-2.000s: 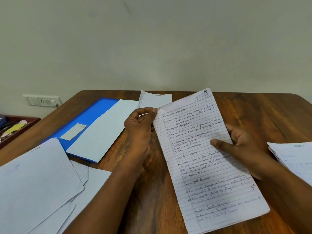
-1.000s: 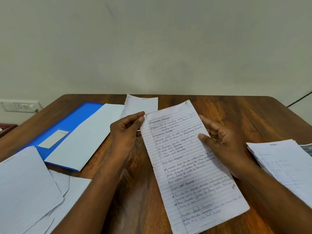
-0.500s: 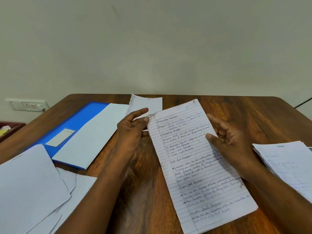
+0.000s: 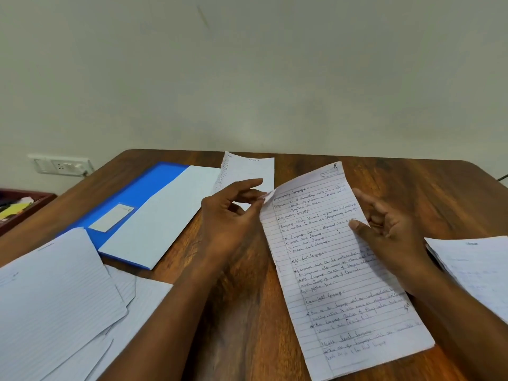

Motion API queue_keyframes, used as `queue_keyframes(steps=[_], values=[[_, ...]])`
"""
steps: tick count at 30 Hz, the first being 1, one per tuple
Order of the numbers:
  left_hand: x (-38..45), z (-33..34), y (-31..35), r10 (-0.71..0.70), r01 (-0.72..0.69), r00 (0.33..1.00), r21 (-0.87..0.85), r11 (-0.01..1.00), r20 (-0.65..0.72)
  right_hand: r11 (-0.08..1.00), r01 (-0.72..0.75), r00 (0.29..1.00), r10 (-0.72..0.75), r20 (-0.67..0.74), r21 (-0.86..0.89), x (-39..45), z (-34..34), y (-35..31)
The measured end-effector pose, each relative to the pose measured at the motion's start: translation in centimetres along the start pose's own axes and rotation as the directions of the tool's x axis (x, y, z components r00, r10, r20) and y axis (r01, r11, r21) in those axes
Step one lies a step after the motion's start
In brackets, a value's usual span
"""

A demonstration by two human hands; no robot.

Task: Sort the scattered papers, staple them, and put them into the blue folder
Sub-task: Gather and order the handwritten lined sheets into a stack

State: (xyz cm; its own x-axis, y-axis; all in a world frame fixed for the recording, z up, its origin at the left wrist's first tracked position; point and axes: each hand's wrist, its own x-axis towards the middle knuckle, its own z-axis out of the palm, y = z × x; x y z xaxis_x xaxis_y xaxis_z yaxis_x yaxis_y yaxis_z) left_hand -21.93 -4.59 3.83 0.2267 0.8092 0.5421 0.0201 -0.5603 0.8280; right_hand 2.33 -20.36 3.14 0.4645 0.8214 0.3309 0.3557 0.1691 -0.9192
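A handwritten lined sheet lies slanted in the middle of the wooden table. My left hand pinches its upper left corner, which is bent up. My right hand holds the sheet's right edge, thumb on top and fingers behind it. The blue folder lies at the back left with a blank white sheet on its right half. A stack of lined papers is spread at the near left. Another pile of papers lies at the right edge.
One more written sheet lies at the back behind my left hand. A dark red tray with small items stands beyond the table's left side. A wall socket is on the wall at left.
The handwritten sheet stays between both hands. My left thumb and fingers have lifted and bent its top left corner. My right thumb has shifted slightly on the right edge.
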Motion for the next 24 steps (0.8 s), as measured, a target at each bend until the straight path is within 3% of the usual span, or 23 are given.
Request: queue_keyframes(steps=[3,6,10,13,15,18,21,24], values=[[-0.3,0.1,0.1,0.057,-0.059,0.997,0.054,0.997,0.045,1.000,0.004,1.000,-0.004,-0.018,0.008,0.0,-0.1,0.1],[-0.4,0.5,0.0,0.002,-0.006,0.998,0.070,0.998,0.061,0.999,0.035,0.999,-0.035,-0.023,0.007,-0.1,-0.1,0.0],[0.2,1.4,-0.1,-0.253,0.252,0.968,0.056,0.966,0.004,0.994,0.104,0.994,-0.105,0.019,0.024,-0.3,0.2,-0.5],[0.2,1.9,-1.0,-0.566,0.594,0.803,-0.165,0.787,0.190,0.972,0.210,0.978,-0.208,0.031,-0.106,-0.7,1.1,-1.1],[-0.1,2.6,-1.7,-0.570,0.672,0.738,-0.315,0.670,0.362,0.882,0.357,0.930,-0.366,0.030,-0.309,-1.1,1.5,-1.5],[-0.2,3.0,-1.6,-0.497,0.684,0.728,-0.440,0.582,0.472,0.563,0.556,0.783,-0.602,0.157,-0.612,-1.6,1.8,-1.6],[-0.2,3.0,-1.6,-0.512,0.695,0.718,-0.454,0.557,0.471,0.423,0.589,0.750,-0.604,0.270,-0.688,-2.0,1.8,-1.9],[-0.3,3.4,-1.6,-0.469,0.661,0.749,-0.483,0.574,0.467,0.295,0.609,0.719,-0.597,0.356,-0.736,-2.3,1.8,-2.1]])
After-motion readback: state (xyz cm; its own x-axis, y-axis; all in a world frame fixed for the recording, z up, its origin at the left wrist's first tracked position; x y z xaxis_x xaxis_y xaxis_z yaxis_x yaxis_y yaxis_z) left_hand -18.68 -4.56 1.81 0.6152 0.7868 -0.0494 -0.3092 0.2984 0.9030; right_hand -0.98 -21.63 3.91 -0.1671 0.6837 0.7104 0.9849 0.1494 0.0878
